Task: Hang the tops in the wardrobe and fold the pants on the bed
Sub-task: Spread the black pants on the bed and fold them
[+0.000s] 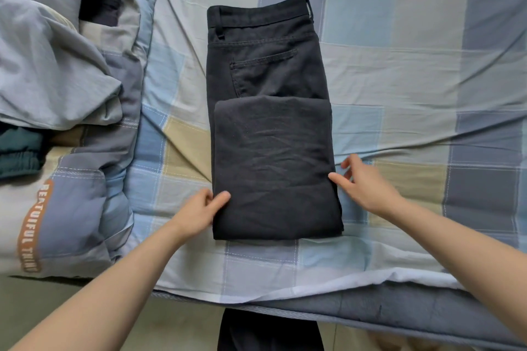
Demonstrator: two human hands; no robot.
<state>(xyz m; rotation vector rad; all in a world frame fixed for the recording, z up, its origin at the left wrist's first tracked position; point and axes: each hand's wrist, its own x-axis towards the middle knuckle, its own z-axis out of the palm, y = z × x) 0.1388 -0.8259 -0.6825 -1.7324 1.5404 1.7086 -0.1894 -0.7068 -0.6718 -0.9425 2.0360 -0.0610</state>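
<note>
Centre: I see the folded black cotton pants lying on the checked blue-and-tan bedsheet, waistband far from me.
Left: crumpled grey-blue quilted duvet beside them.
Hands: left hand and right hand flank the near fold.

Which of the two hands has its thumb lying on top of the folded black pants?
The left hand: its thumb lies on the black pants; the right hand only touches their edge.

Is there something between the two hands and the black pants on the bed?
Nothing visible. The left hand pinches the left edge of the folded black pants, and the right hand touches their right edge. Around the pants lies only bare checked bedsheet.
</note>
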